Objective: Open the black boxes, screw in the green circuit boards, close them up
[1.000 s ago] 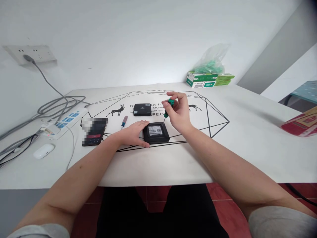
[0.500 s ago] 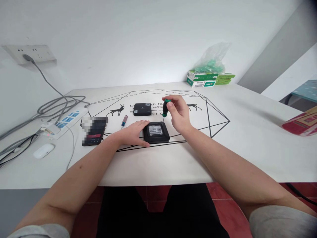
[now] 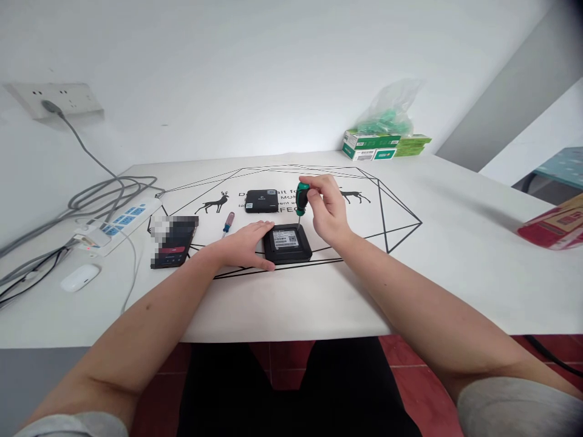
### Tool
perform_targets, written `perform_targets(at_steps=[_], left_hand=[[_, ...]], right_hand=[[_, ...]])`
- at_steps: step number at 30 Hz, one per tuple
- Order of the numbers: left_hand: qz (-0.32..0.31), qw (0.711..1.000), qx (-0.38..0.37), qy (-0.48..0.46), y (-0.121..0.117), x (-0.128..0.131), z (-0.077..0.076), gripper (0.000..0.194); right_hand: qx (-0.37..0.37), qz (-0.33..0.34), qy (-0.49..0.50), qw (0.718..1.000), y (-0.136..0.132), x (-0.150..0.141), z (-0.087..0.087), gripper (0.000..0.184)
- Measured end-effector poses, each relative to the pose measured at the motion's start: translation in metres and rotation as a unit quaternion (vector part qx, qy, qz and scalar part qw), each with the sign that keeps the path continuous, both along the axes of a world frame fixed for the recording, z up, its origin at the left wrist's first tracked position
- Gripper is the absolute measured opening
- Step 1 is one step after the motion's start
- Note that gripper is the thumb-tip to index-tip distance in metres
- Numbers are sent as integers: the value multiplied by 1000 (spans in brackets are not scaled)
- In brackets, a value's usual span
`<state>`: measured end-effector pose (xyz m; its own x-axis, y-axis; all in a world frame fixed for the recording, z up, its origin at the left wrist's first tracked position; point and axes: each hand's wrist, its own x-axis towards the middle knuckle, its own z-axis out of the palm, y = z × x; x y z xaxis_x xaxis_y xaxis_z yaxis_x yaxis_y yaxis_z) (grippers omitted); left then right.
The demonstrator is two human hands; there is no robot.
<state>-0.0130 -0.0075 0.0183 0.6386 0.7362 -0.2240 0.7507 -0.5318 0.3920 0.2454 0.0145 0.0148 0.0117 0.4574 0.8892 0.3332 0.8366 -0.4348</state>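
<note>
A black square electronic device point(image 3: 286, 244) lies on the desk with its white printed label facing up. My left hand point(image 3: 246, 244) braces its left side, thumb at the near corner and fingers at the far corner. Between the thumb and fingers of my right hand point(image 3: 328, 209) is a green-and-black screwdriver point(image 3: 302, 197), held nearly upright. Its tip meets the far right part of the device; what lies under the tip is too small to make out. Behind stands a second black square box point(image 3: 262, 201). Left of it rests another screwdriver point(image 3: 228, 223) with a clear reddish and blue handle.
On the left are a phone point(image 3: 175, 241), a white earbud case point(image 3: 80, 277), a power strip point(image 3: 130, 221) and coiled grey cables point(image 3: 132, 180). Green-and-white boxes point(image 3: 371, 144) under a plastic bag point(image 3: 389, 112) stand at the back wall. A red package point(image 3: 553, 224) sits far right.
The screwdriver and my right hand have shifted very slightly left, with the tip still on the device. My left hand and the device stay essentially in place.
</note>
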Motion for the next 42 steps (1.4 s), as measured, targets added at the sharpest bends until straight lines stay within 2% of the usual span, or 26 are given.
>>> perform_targets(at_steps=[5,10,12,18,25,32,39,42], left_hand=[[2,1000,4,-5,0,1,1,132],[-3,1000,5,-9,0,0,0,131],[-8,1000,9,-14,1,-1,-1,131],[-2,1000,9,-2,1,-1,-2,132],[-10,1000,14,-8,2,-1,-3,130],[1,1000,4,-2,-1,0,1,131],[3,1000,3,11,-1,1,2,134],[-2,1000,2,5,-1,0,2,133]], right_hand=[[-1,-29,10,1000,5,-1,-2,26],[-62,66,55,994,7,-6,-8,31],[-76,73,61,993,6,-7,-10,34],[-49,64,53,995,0,-6,-7,28],[-59,55,21,996,-5,-1,-5,34],[4,-10,-18,1000,-3,1,-1,37],[-5,40,14,999,0,0,-4,34],[-6,19,0,1000,0,0,-2,35]])
